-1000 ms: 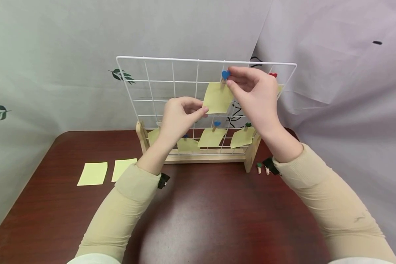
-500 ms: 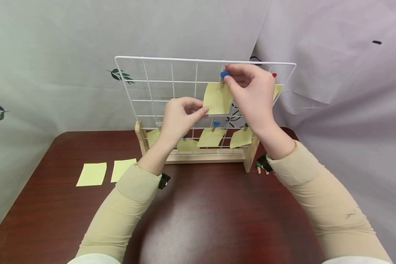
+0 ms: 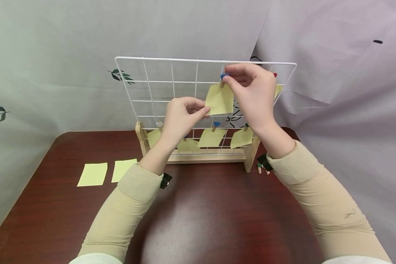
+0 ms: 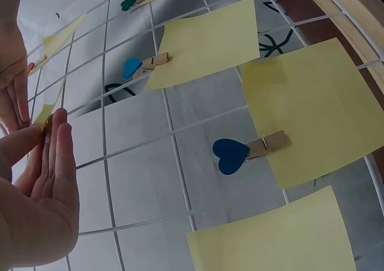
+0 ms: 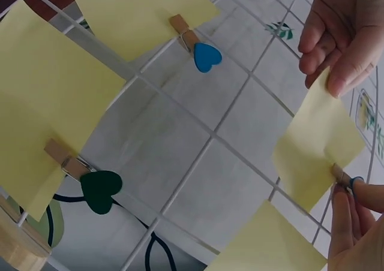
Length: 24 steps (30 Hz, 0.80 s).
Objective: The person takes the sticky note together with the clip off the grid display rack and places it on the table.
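A yellow sticky note (image 3: 219, 99) lies against the upper part of a white wire grid (image 3: 184, 81). My left hand (image 3: 184, 115) pinches the note's lower left corner between thumb and fingers. Above it, my right hand (image 3: 255, 91) pinches a small wooden clothespin (image 5: 340, 175) with a blue heart on its end. The clothespin's tip overlaps the note's top edge, as the right wrist view also shows. Lower on the grid hang several yellow notes, one under a blue-heart clothespin (image 3: 216, 125) and another under a dark green-heart clothespin (image 5: 90, 181).
The grid stands in a wooden base (image 3: 204, 158) on a dark red-brown table (image 3: 201, 212). Two loose yellow notes, a left one (image 3: 92, 174) and a right one (image 3: 123, 169), lie on the left. Small clothespins (image 3: 259, 168) lie right of the base. Pale cloth hangs behind.
My right hand has shifted slightly left with the clothespin, whose heart now tips and looks narrower. The note's lower edge has swung a little to the right; my left hand keeps its corner.
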{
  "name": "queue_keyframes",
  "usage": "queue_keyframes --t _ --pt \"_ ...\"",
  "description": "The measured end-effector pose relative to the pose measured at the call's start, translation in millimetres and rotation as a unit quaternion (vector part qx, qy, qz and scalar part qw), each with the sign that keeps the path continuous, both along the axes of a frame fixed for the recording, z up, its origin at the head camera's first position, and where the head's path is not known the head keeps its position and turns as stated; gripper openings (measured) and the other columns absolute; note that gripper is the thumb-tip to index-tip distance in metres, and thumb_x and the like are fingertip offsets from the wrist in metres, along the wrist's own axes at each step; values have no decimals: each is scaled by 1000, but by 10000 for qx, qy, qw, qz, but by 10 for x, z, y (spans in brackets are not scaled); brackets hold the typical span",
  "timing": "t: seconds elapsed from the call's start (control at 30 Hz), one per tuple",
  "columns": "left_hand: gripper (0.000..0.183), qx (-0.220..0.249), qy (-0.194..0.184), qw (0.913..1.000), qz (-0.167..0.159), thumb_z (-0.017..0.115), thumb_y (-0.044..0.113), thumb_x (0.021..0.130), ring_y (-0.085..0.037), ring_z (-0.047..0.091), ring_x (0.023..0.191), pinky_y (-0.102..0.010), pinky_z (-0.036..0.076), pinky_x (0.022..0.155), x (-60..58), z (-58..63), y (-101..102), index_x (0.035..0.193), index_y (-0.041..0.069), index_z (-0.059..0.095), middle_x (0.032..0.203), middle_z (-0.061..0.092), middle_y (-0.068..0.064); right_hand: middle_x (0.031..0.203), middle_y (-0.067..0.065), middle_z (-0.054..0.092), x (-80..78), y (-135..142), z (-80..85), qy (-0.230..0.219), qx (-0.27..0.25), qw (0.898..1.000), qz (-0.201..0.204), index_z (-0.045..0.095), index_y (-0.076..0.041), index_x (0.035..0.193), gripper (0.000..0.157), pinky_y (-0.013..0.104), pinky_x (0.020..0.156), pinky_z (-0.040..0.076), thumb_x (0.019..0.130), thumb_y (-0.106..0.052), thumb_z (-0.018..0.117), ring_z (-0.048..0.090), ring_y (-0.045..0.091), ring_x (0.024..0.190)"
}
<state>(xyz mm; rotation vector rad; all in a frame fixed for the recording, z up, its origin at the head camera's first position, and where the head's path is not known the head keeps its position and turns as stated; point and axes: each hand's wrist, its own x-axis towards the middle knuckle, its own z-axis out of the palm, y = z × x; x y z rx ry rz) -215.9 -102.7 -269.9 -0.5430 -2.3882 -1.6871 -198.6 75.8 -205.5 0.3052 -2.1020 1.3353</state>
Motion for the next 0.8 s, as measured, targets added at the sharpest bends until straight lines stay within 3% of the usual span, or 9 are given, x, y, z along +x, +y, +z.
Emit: queue_keyframes --t 0.3,0.6,0.8 --pt "15 106 -56 9999 -64 78 8 95 -27 83 84 -13 56 66 4 3 1 106 -2 82 97 82 -18 98 22 81 -45 7 -46 591 -126 9981 77 81 8 101 12 18 77 61 90 6 80 71 -9 75" --pt "15 155 -77 9998 -76 78 7 95 -27 83 83 -13 56 65 -6 -17 -7 106 -3 82 96 82 -19 96 23 81 -47 9 -31 566 -271 9980 60 81 8 99 11 19 76 62 89 6 80 72 -6 74" --pt "15 195 -87 9997 -84 78 7 95 -31 82 84 -13 56 65 -14 -27 -6 105 -4 81 96 82 -20 91 14 82 -37 11 14 724 -331 9968 -35 82 5 95 7 18 73 60 88 5 81 73 -4 73"
